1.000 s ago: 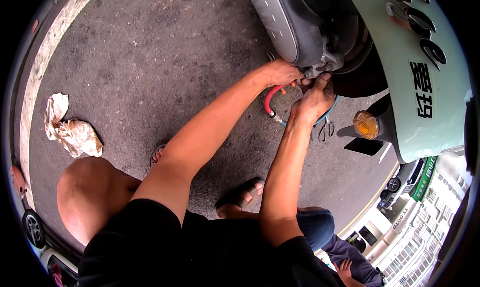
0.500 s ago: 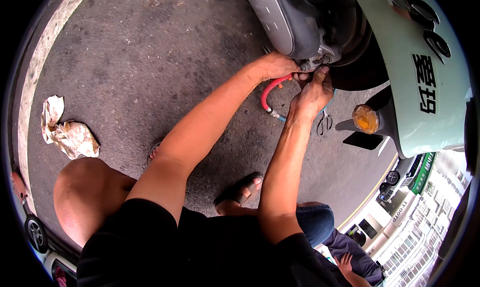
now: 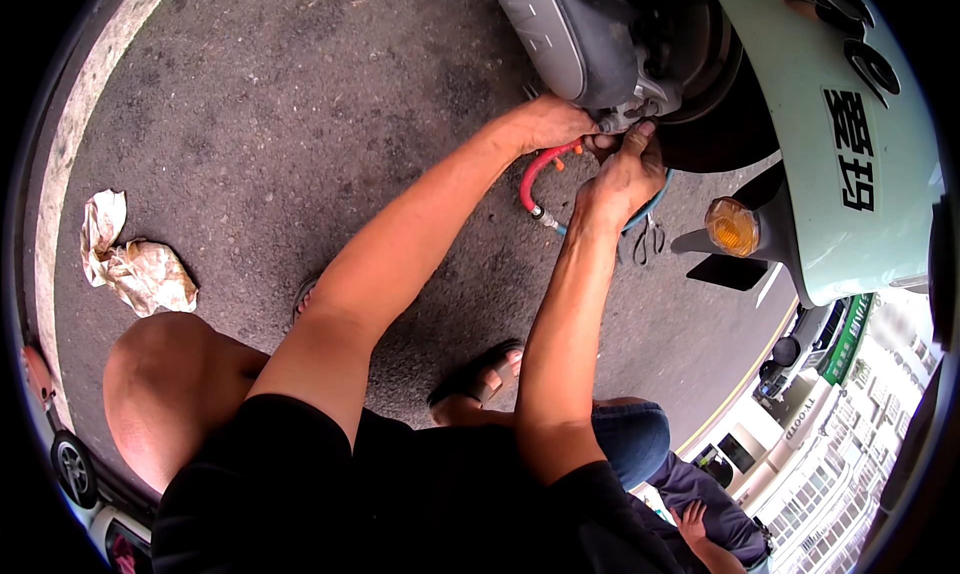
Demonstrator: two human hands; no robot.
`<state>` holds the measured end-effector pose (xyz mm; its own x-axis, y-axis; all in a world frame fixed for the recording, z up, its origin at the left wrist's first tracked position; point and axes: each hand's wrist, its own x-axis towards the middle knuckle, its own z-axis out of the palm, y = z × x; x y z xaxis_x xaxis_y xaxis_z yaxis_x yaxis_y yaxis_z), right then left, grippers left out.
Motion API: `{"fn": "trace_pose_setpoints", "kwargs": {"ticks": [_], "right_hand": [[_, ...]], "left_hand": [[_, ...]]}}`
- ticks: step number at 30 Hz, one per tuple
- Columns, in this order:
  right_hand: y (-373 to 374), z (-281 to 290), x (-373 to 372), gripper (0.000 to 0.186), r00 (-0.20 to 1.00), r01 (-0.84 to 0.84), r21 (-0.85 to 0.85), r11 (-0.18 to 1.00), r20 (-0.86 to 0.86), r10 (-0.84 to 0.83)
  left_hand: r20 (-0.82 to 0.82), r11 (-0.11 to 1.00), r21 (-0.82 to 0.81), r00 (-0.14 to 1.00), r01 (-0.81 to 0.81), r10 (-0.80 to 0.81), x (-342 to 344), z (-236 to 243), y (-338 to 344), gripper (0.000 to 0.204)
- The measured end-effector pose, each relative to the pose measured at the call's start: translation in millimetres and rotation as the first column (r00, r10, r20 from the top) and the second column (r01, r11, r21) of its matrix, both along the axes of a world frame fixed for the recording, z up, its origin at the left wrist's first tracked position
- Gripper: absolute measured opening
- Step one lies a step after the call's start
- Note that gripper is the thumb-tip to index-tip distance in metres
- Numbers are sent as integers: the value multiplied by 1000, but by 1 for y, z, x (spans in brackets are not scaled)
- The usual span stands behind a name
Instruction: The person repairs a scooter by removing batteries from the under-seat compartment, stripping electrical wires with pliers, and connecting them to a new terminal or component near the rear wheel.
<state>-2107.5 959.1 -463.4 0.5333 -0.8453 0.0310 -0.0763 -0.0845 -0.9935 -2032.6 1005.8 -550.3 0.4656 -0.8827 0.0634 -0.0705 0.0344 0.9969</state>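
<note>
At the lower edge of a pale green scooter (image 3: 870, 259), both of my hands meet beside its dark wheel (image 3: 715, 144). My left hand (image 3: 555, 124) reaches in from the left, closed, its fingertips hidden around a grey metal fitting (image 3: 628, 114). Close by on the right, my right hand (image 3: 625, 179) is closed, with the thumb up by that fitting; whatever its fingers pinch is too small to tell. A curved red hose (image 3: 530, 182) runs from near my fingers to a metal coupling (image 3: 545, 219), joined to a blue hose (image 3: 650, 206) passing behind my right wrist.
Dark-handled pliers or scissors (image 3: 650, 242) lie on the asphalt right of my wrist. A grey and black scooter part (image 3: 560, 49) overhangs my left hand. An orange indicator (image 3: 732, 228) juts out at right. A stained cloth (image 3: 140, 264) lies far left. Another person (image 3: 705, 509) is at lower right.
Both hands stay at the metal fitting, with only slight shifts of the fingers. More of the blue hose now shows beside my right wrist. The red hose has moved slightly left.
</note>
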Motion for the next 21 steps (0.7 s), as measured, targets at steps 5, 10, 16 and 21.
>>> {"fn": "trace_pose_setpoints", "kwargs": {"ticks": [5, 10, 16, 21], "right_hand": [[-2, -1, -3, 31, 1000, -31, -3, 1000, -5, 31], [-16, -7, -43, 32, 979, -201, 154, 967, 48, 196], [-5, -23, -99, 29, 969, -182, 309, 933, -103, 223], [-31, -34, -107, 26, 975, -215, 301, 929, 18, 220]], "left_hand": [[-18, 999, 4, 999, -51, 51, -3, 11, 3, 27], [-741, 985, 2, 661, -174, 118, -31, 41, -4, 35], [-566, 680, -86, 598, -728, 567, -53, 57, -41, 51], [-631, 676, 62, 497, -734, 596, -54, 61, -53, 45]]}}
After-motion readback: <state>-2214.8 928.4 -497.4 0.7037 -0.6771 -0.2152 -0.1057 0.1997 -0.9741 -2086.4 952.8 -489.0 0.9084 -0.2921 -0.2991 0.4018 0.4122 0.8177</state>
